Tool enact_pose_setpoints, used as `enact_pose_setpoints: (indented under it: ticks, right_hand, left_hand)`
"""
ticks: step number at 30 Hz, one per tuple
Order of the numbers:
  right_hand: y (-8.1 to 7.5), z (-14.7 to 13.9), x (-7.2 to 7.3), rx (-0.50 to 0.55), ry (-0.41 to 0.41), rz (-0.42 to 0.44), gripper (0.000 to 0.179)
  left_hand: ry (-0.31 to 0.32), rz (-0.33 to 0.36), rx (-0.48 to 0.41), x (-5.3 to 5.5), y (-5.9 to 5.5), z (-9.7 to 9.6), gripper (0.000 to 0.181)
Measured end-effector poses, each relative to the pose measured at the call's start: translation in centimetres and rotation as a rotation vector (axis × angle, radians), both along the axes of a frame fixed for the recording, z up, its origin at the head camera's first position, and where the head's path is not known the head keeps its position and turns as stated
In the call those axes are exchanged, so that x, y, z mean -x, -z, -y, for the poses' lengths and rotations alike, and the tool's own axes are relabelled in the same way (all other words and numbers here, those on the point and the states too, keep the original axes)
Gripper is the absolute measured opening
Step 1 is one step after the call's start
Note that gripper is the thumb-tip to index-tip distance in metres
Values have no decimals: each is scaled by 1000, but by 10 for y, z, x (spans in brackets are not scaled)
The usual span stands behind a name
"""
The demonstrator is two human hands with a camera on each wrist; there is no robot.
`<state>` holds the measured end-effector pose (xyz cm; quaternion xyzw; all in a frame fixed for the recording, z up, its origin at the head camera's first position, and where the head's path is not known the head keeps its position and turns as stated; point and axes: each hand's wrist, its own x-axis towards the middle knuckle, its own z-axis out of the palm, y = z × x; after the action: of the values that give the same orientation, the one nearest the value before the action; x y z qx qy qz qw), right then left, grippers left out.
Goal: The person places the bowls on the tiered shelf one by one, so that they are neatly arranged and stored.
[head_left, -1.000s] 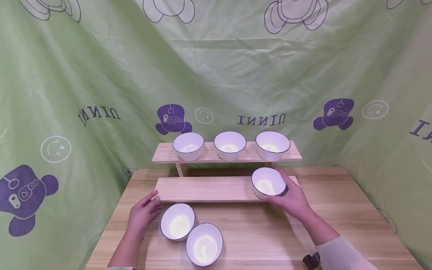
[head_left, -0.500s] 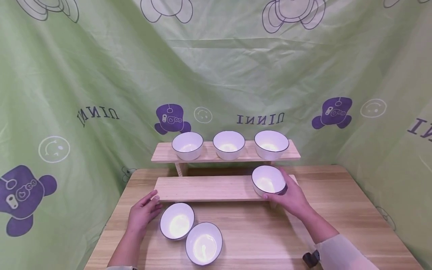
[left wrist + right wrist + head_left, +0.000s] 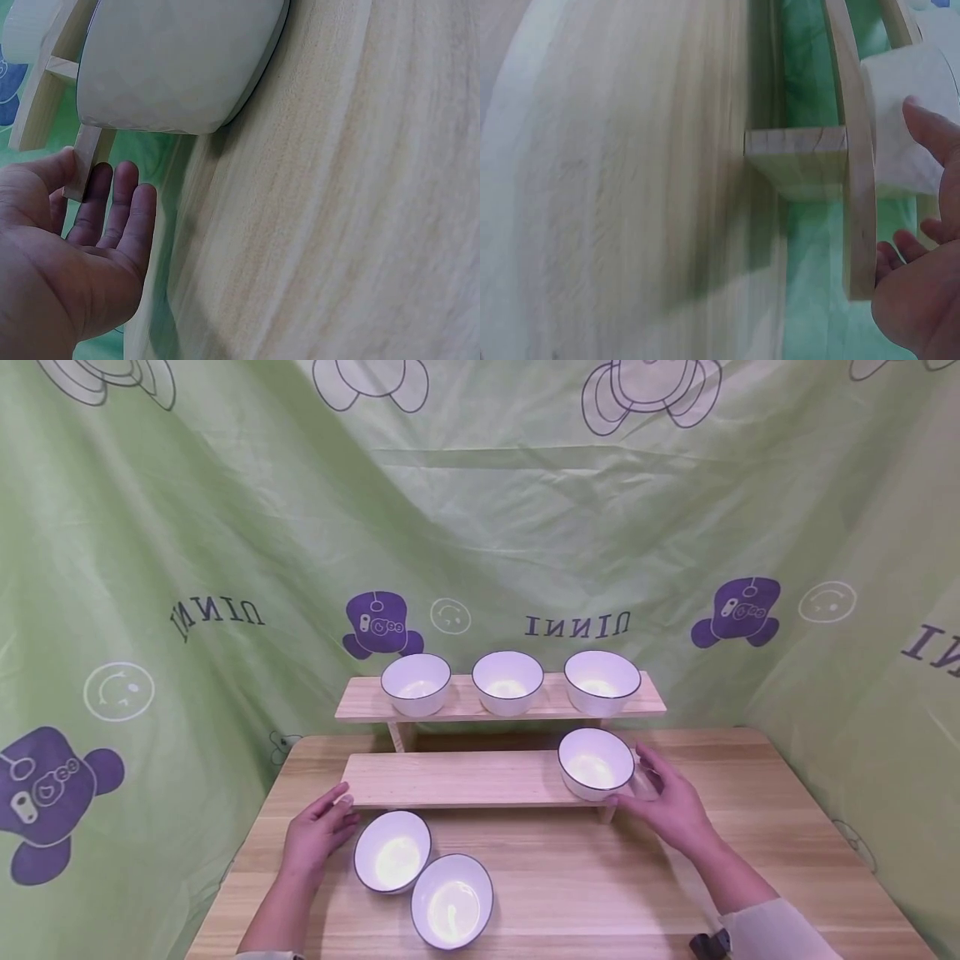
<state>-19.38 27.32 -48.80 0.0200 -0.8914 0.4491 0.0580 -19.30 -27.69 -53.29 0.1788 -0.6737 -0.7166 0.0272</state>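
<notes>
My left hand (image 3: 317,837) holds the left end of the lower shelf (image 3: 450,779). In the left wrist view its thumb and fingers (image 3: 96,199) lie on either side of the board's end. At the right end of that shelf sits a white dark-rimmed bowl (image 3: 596,764), upright. Around its right side my right hand (image 3: 678,814) is spread, thumb tip close to the bowl's lower front and the other fingers apart from its wall. Two similar bowls stand on the table near my left hand, one bowl (image 3: 393,852) just behind the other bowl (image 3: 452,902).
Three more white bowls stand in a row on the upper shelf (image 3: 360,700), the middle bowl (image 3: 507,683) among them. Wooden legs (image 3: 802,154) carry the shelves on the wooden table (image 3: 570,885). A green printed curtain (image 3: 480,527) hangs behind. A small black object (image 3: 708,945) is by the right sleeve.
My right hand has let go of the bowl on the lower shelf and drawn off to the right, its fingers spreading. The left hand keeps its place at the shelf end.
</notes>
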Motion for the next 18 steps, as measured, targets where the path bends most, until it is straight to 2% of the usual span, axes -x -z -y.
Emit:
enact_pose_setpoints:
  ticks: [8, 18]
  right_hand:
    - [1, -14, -6, -39, 65, -20, 96]
    - [13, -23, -7, 12, 51, 22, 87]
  left_hand:
    - [-5, 4, 5, 0, -1, -1, 66]
    - [-2, 16, 16, -1, -1, -1, 69]
